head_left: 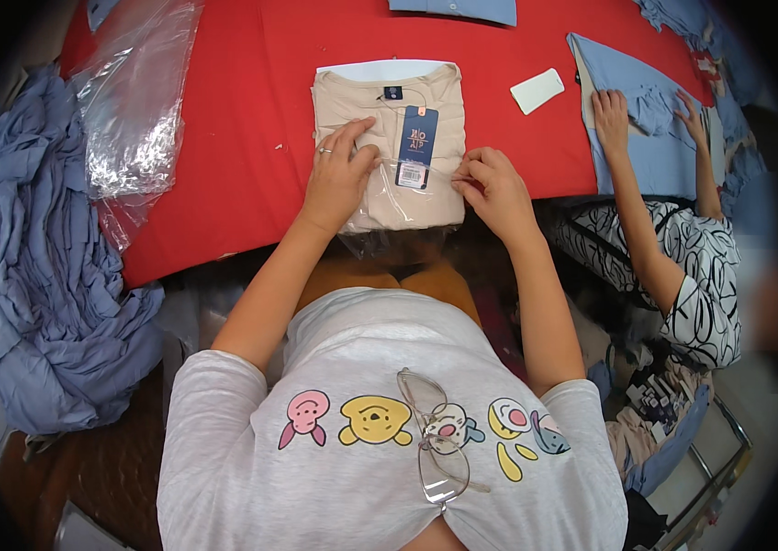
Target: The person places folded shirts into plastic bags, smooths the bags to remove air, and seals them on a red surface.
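A folded beige shirt (380, 138) lies in front of me at the table's near edge, white card showing behind its neckline. A dark blue hang tag (417, 133) with a white sticker rests on its chest. The lower part of the shirt is inside a clear plastic bag (380, 197), whose mouth crosses the shirt below the middle. My left hand (343, 170) lies on the shirt's left side with fingers stretched and apart, the thumb near the bag's edge. At the shirt's right side my right hand (492, 188) is closed, pinching the bag's edge between thumb and fingers.
A red cloth (251, 119) covers the table. Clear plastic bags (136, 101) lie left, beside heaped blue garments (54, 275). A white card (537, 91) lies right. Beyond it, a co-worker's hands (611, 119) rest on a blue garment (650, 151). Another folded blue piece (458, 9) lies ahead.
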The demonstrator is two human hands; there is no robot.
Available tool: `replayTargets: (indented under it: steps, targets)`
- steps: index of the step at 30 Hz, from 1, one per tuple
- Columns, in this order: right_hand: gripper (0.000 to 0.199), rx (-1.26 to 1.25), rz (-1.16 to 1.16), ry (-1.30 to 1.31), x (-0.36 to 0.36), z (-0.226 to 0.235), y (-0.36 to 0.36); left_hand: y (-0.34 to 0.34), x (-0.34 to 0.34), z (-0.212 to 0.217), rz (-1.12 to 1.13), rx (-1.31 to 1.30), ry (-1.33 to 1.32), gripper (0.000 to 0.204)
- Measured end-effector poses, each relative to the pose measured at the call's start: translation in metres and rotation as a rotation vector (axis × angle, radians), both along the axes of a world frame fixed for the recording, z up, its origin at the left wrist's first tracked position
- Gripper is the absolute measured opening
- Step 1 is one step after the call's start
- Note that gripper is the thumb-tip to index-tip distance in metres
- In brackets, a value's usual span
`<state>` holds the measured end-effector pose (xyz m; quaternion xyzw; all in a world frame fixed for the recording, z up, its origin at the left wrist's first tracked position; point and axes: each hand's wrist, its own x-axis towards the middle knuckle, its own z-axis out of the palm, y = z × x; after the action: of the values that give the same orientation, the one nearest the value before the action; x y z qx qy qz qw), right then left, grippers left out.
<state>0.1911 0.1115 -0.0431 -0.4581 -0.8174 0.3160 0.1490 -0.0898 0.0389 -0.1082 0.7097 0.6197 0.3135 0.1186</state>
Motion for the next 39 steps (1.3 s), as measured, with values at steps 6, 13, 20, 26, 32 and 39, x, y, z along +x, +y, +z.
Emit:
replayTargets:
  steps: [6,13,20,26,32,39]
  targets:
    - [0.013,-0.046,-0.02,0.121,-0.012,-0.022,0.025,0.018,-0.02,0.009,-0.005,-0.134,-0.093,0.027]
    - [0.015,-0.091,0.054,0.128,-0.008,-0.026,0.038,-0.05,-0.052,0.046,0.004,-0.303,-0.146,0.045]
    - [0.015,0.141,0.162,0.017,-0.017,-0.009,0.021,-0.072,-0.018,0.051,-0.11,-0.737,-0.761,0.024]
    - [0.015,0.097,0.301,-0.066,-0.014,0.002,0.019,-0.099,-0.023,0.053,-0.325,-0.973,-0.583,0.019]
    - [0.013,0.172,0.327,-0.107,-0.008,0.016,0.006,-0.124,-0.023,0.027,-0.08,-0.706,-0.572,0.02]
    - [0.01,0.159,0.279,-0.079,-0.004,0.02,-0.008,-0.141,-0.001,0.035,0.326,-0.211,-0.528,0.011]
